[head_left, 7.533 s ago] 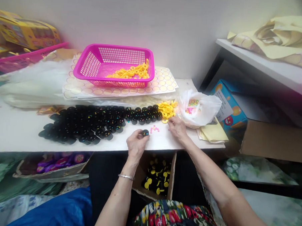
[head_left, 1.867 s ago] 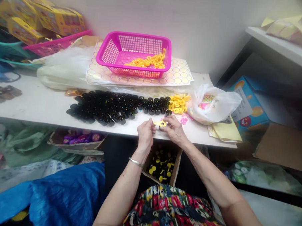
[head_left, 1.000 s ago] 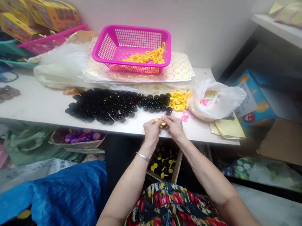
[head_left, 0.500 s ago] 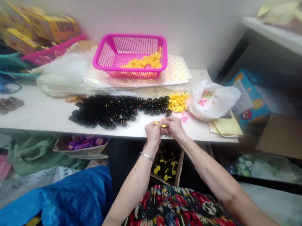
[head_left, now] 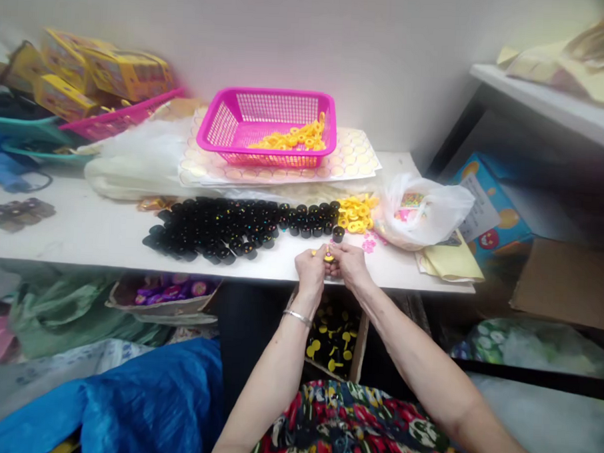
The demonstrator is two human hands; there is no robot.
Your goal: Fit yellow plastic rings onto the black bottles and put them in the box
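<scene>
Close together at the table's front edge, my left hand (head_left: pixel 310 270) and my right hand (head_left: pixel 351 263) pinch a small yellow plastic piece (head_left: pixel 329 256) between their fingertips. A dark pinkish spot shows on it; its exact kind is too small to tell. Just beyond the fingers stands a single black cylinder (head_left: pixel 338 235). Rows of similar black cylinders (head_left: pixel 216 226) with coloured specks spread to the left. Yellow ring-shaped pieces (head_left: pixel 356 213) lie heaped behind my right hand, and tiny pink pieces (head_left: pixel 369 243) lie beside it.
A pink basket (head_left: pixel 265 158) with yellow pieces stands on printed sheets (head_left: pixel 358 155) at the back. To the right sits a white plastic bag (head_left: pixel 428 205). Below the table edge, a carton (head_left: pixel 359 346) holds black and yellow parts. A blue sheet (head_left: pixel 139 393) lies at lower left.
The view has tilted slightly, so the table appears lower in the picture. Both hands stay together on the yellow piece, which is turned a little between the fingers.
</scene>
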